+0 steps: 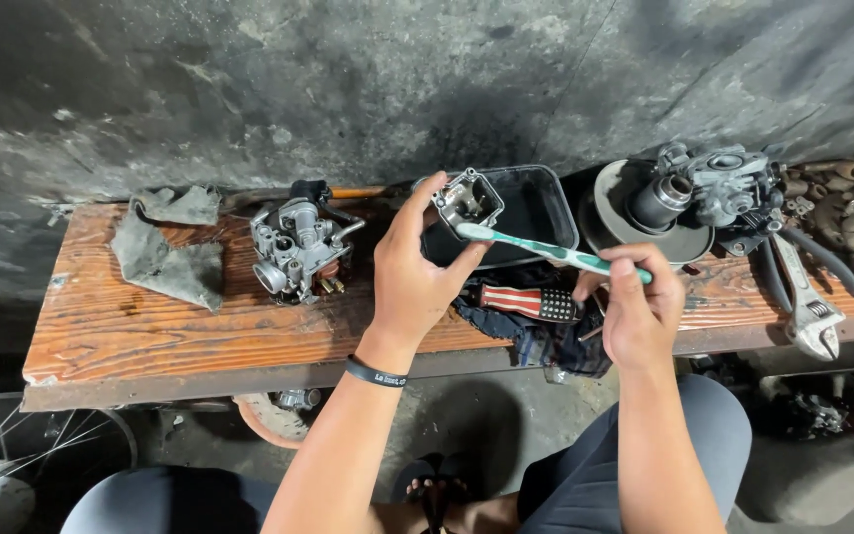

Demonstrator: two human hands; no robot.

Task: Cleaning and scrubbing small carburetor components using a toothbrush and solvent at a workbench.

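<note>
Step in hand: by my reading, brushing out a small metal carburetor bowl (pixel 468 201), held up over the table (pixel 150 326).
Left hand grip: the left hand (pixel 409 282) is closed around the bowl, thumb on its near side and fingertips at its top edge, open face turned toward the person.
Right hand grip: the right hand (pixel 640 311) is pinched shut on the handle end of a green and white toothbrush (pixel 546 249), thumb on top.
Brush head: reaches leftward from the right grip to the lower rim of the bowl, touching it or just short; I cannot tell which.
Bowl's place: above the near edge of a black tray (pixel 536 203), which lies just behind the left grip.
Left of the left grip: a whole carburetor (pixel 298 247) stands on the table, and farther left a grey rag (pixel 165 252).
Below and between the grips: a dark cloth with a striped patch (pixel 531 307) hangs over the table edge.
Right of the right grip: a second carburetor (pixel 728 183) sits on a round metal disc (pixel 610 222), with an adjustable wrench (pixel 808 302) beyond.
Next move calls for: probably a steady left hold while the bristles work into the bowl's corners, the bowl being tilted as needed.
Risk: the small part may slip if brushed hard.
</note>
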